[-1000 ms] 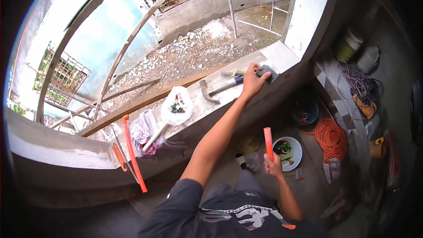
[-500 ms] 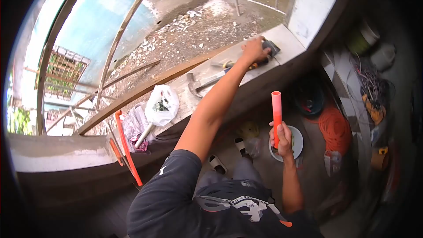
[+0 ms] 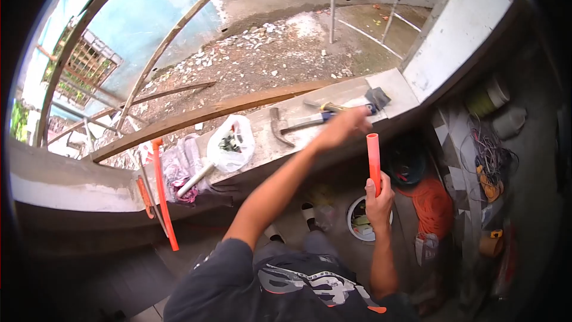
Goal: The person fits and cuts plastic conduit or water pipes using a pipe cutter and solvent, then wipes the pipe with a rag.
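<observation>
toward 2–3 o'clock of my view, left grip (image 3: pixel 353 125) hangs over the near edge of the ledge (image 3: pixel 400 88). change noted: half a second ago i had it on the dark square-ended item (image 3: pixel 378 97); now it is off that, drawn back toward me and blurred by motion. the item lies on the ledge, at 1 o'clock from the fingers, so i judge it was let go rather than taken. whether left grip is apart, together or carrying something small, i cannot tell.

right grip (image 3: pixel 379 198): clamped around the orange pipe (image 3: pixel 373 161), as in the previous frames. pipe stands near upright in view, open mouth to 12 o'clock, lower end hidden by the fist. its mouth appears just below the left fingertips, at about 5 o'clock from left grip; contact not readable at this angle.

meaning, as i judge it: the pipe is the one sure holding, and the ledge tools are out of hand. from left grip, hammer (image 3: pixel 302 124) lies at 9 o'clock, yellow-handled tool (image 3: pixel 329 107) at 10. white bowl (image 3: pixel 350 220) sits on the floor, at 6–7 o'clock from right grip.
</observation>
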Tool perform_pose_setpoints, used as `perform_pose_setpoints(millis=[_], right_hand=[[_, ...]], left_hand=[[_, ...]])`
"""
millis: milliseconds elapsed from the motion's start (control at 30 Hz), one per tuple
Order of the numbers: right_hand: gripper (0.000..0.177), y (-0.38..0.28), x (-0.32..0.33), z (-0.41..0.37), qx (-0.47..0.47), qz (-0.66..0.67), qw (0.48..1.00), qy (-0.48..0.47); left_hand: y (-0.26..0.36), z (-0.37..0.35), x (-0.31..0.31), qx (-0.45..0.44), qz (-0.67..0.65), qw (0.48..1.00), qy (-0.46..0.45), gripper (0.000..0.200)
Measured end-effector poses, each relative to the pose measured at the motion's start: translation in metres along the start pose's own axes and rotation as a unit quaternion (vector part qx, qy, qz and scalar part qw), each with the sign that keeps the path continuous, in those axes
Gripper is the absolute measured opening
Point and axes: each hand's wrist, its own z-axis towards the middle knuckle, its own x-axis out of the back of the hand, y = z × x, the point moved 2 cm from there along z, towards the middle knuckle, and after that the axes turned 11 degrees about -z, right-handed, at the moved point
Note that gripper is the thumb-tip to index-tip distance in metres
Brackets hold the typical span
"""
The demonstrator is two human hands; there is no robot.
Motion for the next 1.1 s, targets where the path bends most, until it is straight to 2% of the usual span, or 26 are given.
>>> perform_pose_setpoints(millis=[67,100,133,200,233,267,300,333,367,400,433,467,500,533,600,633,667,733,767,867,933,1000,1033,1067,1100], right_hand=[[0.033,-0.009,-0.018,-0.005,-0.01,0.085,0.992,-0.091],[0.033,-0.013,-0.029,-0.009,-0.015,0.126,0.982,-0.143],[0.034,-0.018,-0.041,-0.014,-0.021,0.166,0.966,-0.196],[0.035,-0.029,-0.062,-0.023,-0.032,0.234,0.921,-0.31],[0.042,-0.038,-0.071,-0.034,-0.176,0.539,0.664,-0.487],[0.048,-0.04,-0.082,-0.046,-0.269,0.64,0.461,-0.553],[0.047,-0.042,-0.097,-0.057,-0.259,0.662,0.368,-0.599],[0.047,-0.039,-0.109,-0.069,-0.266,0.637,0.342,-0.637],[0.047,-0.039,-0.117,-0.077,-0.228,0.564,0.418,-0.675],[0.047,-0.039,-0.121,-0.083,-0.179,0.488,0.489,-0.701],[0.047,-0.039,-0.125,-0.089,-0.18,0.479,0.476,-0.715],[0.047,-0.037,-0.129,-0.091,-0.185,0.425,0.579,-0.67],[0.048,-0.033,-0.13,-0.091,-0.187,0.364,0.677,-0.612],[0.045,-0.03,-0.132,-0.088,-0.184,0.351,0.71,-0.582],[0.044,-0.029,-0.133,-0.077,-0.136,0.269,0.794,-0.528],[0.043,-0.034,-0.134,-0.071,-0.122,0.22,0.826,-0.505],[0.043,-0.042,-0.134,-0.066,-0.075,0.179,0.848,-0.493],[0.043,-0.059,-0.138,-0.06,-0.003,0.094,0.875,-0.475],[0.044,-0.073,-0.14,-0.061,0.026,0.066,0.885,-0.459],[0.045,-0.113,-0.151,-0.065,0.056,0.049,0.899,-0.431],[0.045,-0.136,-0.161,-0.069,0.142,0.009,0.897,-0.417],[0.045,-0.148,-0.169,-0.069,0.145,-0.022,0.908,-0.391],[0.045,-0.15,-0.173,-0.067,0.197,-0.041,0.913,-0.356],[0.045,-0.153,-0.178,-0.066,0.248,-0.058,0.912,-0.321],[0.044,-0.164,-0.179,-0.067,0.243,-0.063,0.916,-0.312]], left_hand=[[0.014,-0.052,-0.047,0.001,-0.122,0.991,0.059,0.047],[0.01,-0.063,-0.049,-0.053,-0.164,0.974,0.146,0.037],[0.011,-0.072,-0.042,-0.06,-0.241,0.937,0.244,0.044],[0.022,-0.101,-0.02,-0.048,-0.367,0.895,0.248,0.049],[0.024,-0.117,-0.008,-0.066,-0.497,0.852,0.149,0.048],[0.022,-0.134,0.005,-0.082,-0.601,0.795,-0.005,0.045],[0.03,-0.151,0.019,-0.128,-0.586,0.8,-0.008,0.044],[0.041,-0.17,0.033,-0.171,-0.57,0.803,-0.013,0.043],[0.06,-0.191,0.052,-0.229,-0.535,0.809,0.078,0.04],[0.086,-0.222,0.072,-0.269,-0.365,0.869,0.198,0.032],[0.104,-0.254,0.092,-0.26,-0.074,0.898,0.348,0.024],[0.112,-0.282,0.116,-0.273,0.192,0.828,0.451,0.021],[0.12,-0.316,0.133,-0.191,0.38,0.734,0.53,0.02],[0.119,-0.346,0.161,-0.162,0.444,0.68,0.561,0.019],[0.095,-0.393,0.226,-0.03,0.402,0.647,0.648,0.021],[0.083,-0.411,0.252,0.033,0.411,0.636,0.652,0.03],[0.07,-0.419,0.274,0.032,0.412,0.637,0.651,0.03],[0.048,-0.429,0.316,0.153,0.476,0.559,0.662,0.042],[0.04,-0.43,0.337,0.18,0.448,0.597,0.641,0.051],[0.036,-0.42,0.353,0.176,0.479,0.624,0.592,0.052],[0.023,-0.422,0.375,0.188,0.509,0.618,0.569,0.048],[0.024,-0.424,0.376,0.132,0.632,0.608,0.462,0.044],[0.055,-0.424,0.34,-0.078,0.535,0.657,0.526,0.041],[0.062,-0.425,0.327,-0.076,0.538,0.657,0.522,0.041],[0.067,-0.43,0.321,-0.103,0.47,0.696,0.534,0.041]])
